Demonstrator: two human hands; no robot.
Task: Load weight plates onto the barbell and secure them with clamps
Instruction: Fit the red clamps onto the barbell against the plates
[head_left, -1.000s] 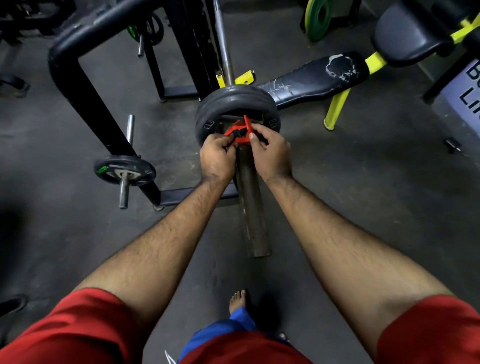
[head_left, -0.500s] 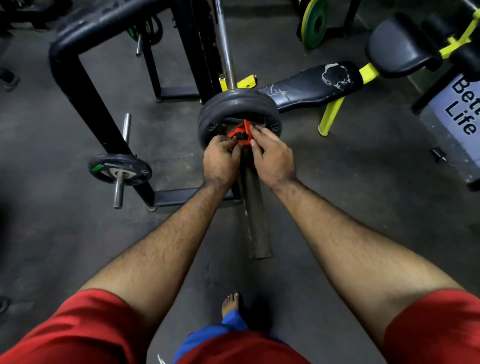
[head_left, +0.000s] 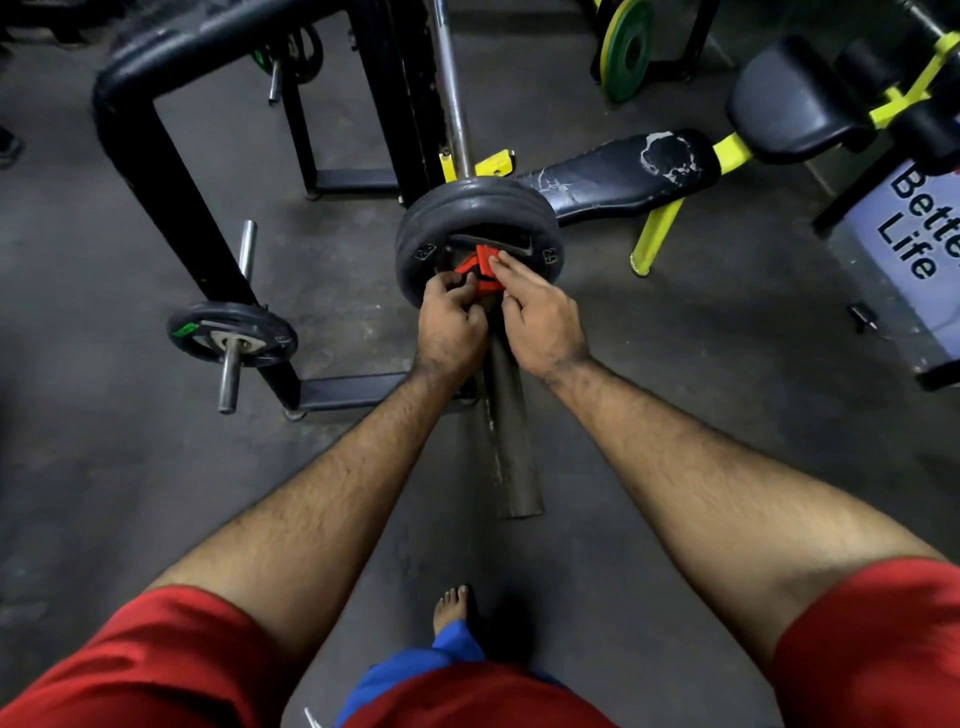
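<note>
One head-worn wide-angle view looks steeply down and forward along both outstretched arms to the barbell sleeve (head_left: 511, 441), floor (head_left: 675, 415) close below

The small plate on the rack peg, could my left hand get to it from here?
Probably yes: the small plate sits exposed on its peg with open floor between, though the left hand is busy on the red clamp.

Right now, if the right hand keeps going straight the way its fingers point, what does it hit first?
The right hand points up the sleeve; its fingertips already touch the red clamp. Just beyond that is the face of the black weight plate, though depth is hard to judge.
</note>
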